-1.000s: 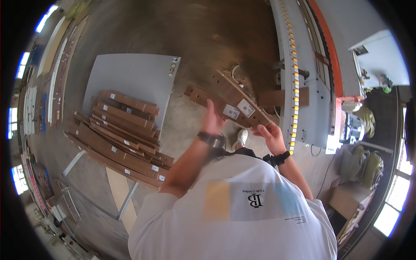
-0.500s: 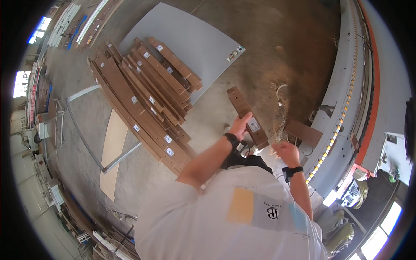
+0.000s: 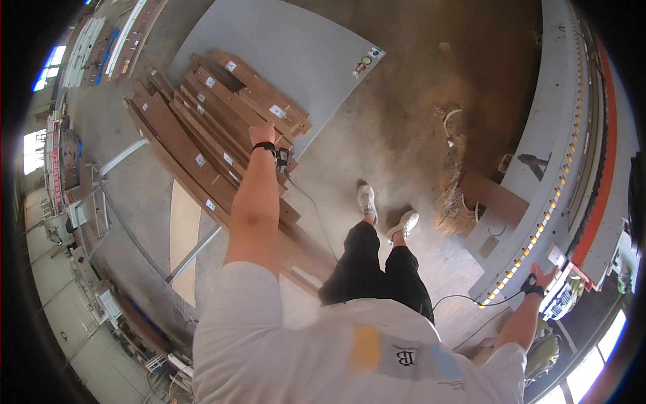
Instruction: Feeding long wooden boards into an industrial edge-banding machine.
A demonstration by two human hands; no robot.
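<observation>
Over the stack of brown boards (image 3: pixel 202 138) at the left, my left hand (image 3: pixel 262 133) is closed, its fingers curled and partly hidden. Whether it grips a board edge I cannot make out. Just beyond it, a short brown board with a white label (image 3: pixel 277 111) lies on the right side of the stack. Out to the right, my right hand (image 3: pixel 542 277) has its fingers apart and holds nothing I can see, near the end of the long grey machine (image 3: pixel 535 168). Both wrists wear black bands, with a cable trailing from each side.
A large grey sheet (image 3: pixel 269 34) lies beyond and under part of the stack. A metal frame (image 3: pixel 194 254) stands to its left, beside a pale curved panel (image 3: pixel 182 232). Shavings (image 3: pixel 454 209) lie on the floor near a brown piece (image 3: pixel 494 196) by the machine.
The short board has left my left hand and appears to lie on the stack. My left arm has reached far left; my right hand has swung out right toward the machine's end.
</observation>
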